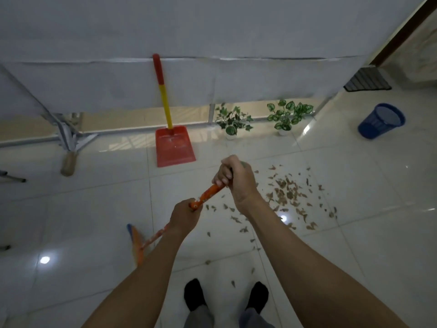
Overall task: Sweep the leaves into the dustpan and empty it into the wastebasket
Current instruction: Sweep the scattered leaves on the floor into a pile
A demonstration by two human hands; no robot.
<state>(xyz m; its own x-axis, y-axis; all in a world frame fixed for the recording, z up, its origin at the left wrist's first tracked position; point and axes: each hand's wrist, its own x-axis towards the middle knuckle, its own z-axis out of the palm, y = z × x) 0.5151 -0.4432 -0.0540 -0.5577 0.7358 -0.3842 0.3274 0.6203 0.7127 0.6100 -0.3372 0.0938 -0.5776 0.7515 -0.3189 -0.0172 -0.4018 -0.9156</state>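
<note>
Both my hands grip an orange broom handle [208,194]. My right hand [233,179] holds its top end and my left hand [185,215] holds it lower down. The broom head [136,242], orange with a blue tip, is blurred near the floor at the lower left. Dry brown leaves [287,192] lie scattered on the white tiles to the right of my hands. A red dustpan [173,146] with a red and yellow handle leans upright against the white-draped table. A blue wastebasket [380,120] stands at the far right.
Two small potted plants [233,119] [287,114] stand on the floor by the table's edge. A folded metal stand with a brush-like foot [68,162] is at the left. A dark doormat [367,79] lies at the back right. My feet [195,294] are below.
</note>
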